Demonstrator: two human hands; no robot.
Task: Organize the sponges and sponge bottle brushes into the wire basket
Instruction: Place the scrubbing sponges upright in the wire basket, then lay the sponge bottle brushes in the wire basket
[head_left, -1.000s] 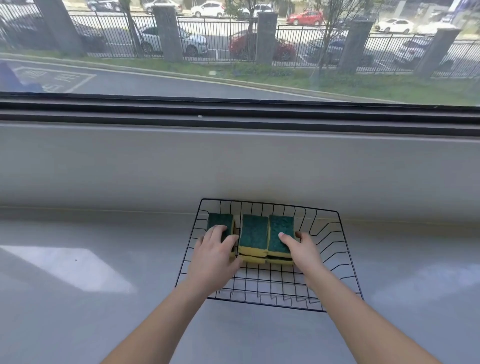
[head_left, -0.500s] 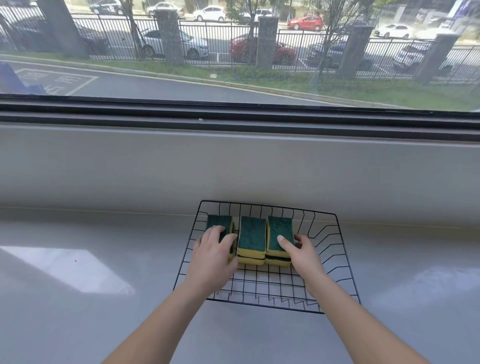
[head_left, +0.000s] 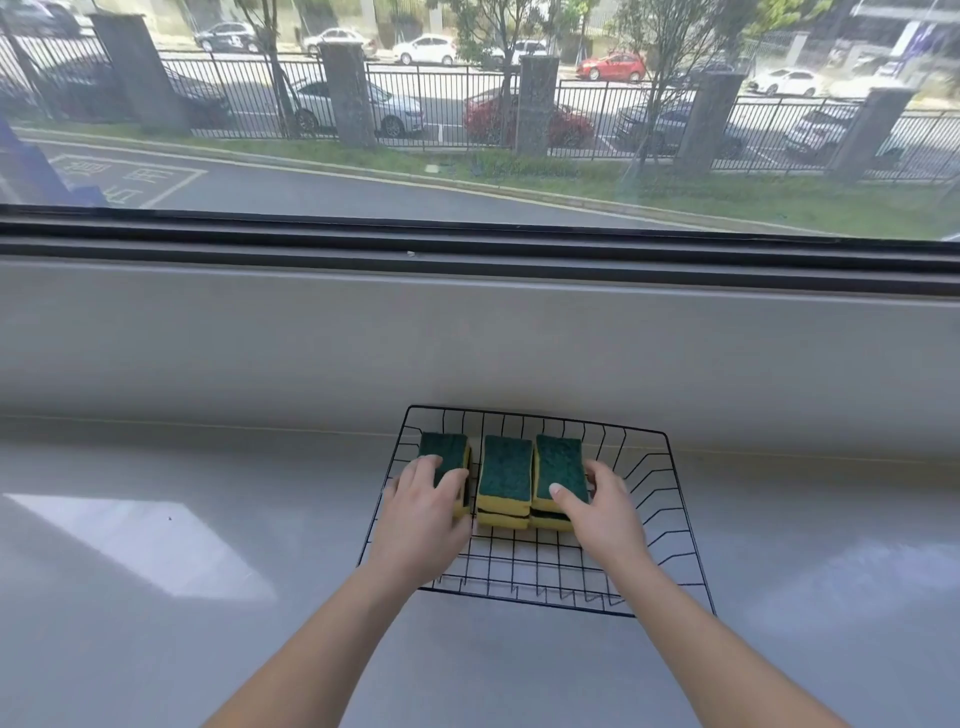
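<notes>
Your left hand (head_left: 426, 514) lies flat, fingers loose, on the leftmost green-topped yellow sponge (head_left: 445, 457) in the black wire basket (head_left: 670, 519). Your right hand (head_left: 602, 512) loosely cups the rightmost sponge stack (head_left: 558, 470); middle stack (head_left: 505, 475) untouched.

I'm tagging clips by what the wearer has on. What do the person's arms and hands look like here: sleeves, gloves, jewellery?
Both forearms are bare from the bottom edge of the frame up; no sleeve shows. The left hand and right hand wear no gloves, and no watch, bracelet or ring can be seen. The fingers have short, plain nails with no visible polish.
</notes>
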